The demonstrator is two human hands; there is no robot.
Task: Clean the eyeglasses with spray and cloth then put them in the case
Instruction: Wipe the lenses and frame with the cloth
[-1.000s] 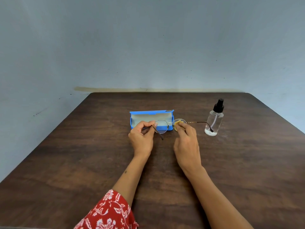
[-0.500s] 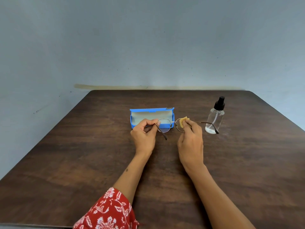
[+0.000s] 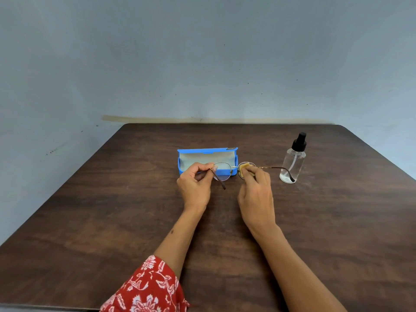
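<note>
Head view: a person cleans glasses [image 3: 222,171] held just above a dark wooden surface [image 3: 112,210], at about 12 o'clock from the wrists. The left hand [image 3: 195,185] pinches the frame at the left hinge, thumb and forefinger closed on it, that side's temple hanging down toward the wood. The right hand [image 3: 256,197] pinches a small yellow cloth [image 3: 244,168] against the right lens, its grip closed round the cloth; the other temple sticks out toward 3 o'clock, in front of the bottle [image 3: 293,162].

Wiping appears to be under way — the bottle stands upright and untouched at 2 o'clock, so spraying is likely done, though no wetness can be made out on the lenses. The left lens shows bare. Still to come, by the look of it: finishing the lenses, folding the temples, laying the glasses in the case [image 3: 207,158] and closing it. The blue case sits open just behind the hands at 12 o'clock, pale lining showing, nothing visible inside.

A red floral sleeve [image 3: 146,287] shows at 7 o'clock. The surface meets a plain grey-blue wall [image 3: 202,64], lightly speckled, with a yellowish strip along the joint.
</note>
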